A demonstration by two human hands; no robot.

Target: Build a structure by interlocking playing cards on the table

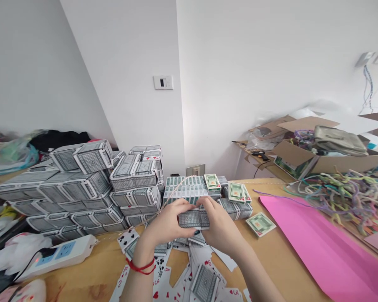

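Observation:
Both hands grip one deck of playing cards (193,219) with grey patterned backs, held edge-on above the wooden table (280,260). My left hand (167,224), with a red string on its wrist, closes on the deck's left end. My right hand (219,226) closes on the right end. A thin rubber band (176,191) stretches up from the deck over my fingers. Loose cards (182,277) lie face up and face down under my wrists. Banded decks (185,191) and green card boxes (236,191) sit just beyond my hands.
A tall pile of grey decks (82,188) fills the left. A white power strip (55,256) lies at front left. A pink paper sheet (318,243) covers the right, with coloured cords (343,193) and an open cardboard box (321,157) behind it.

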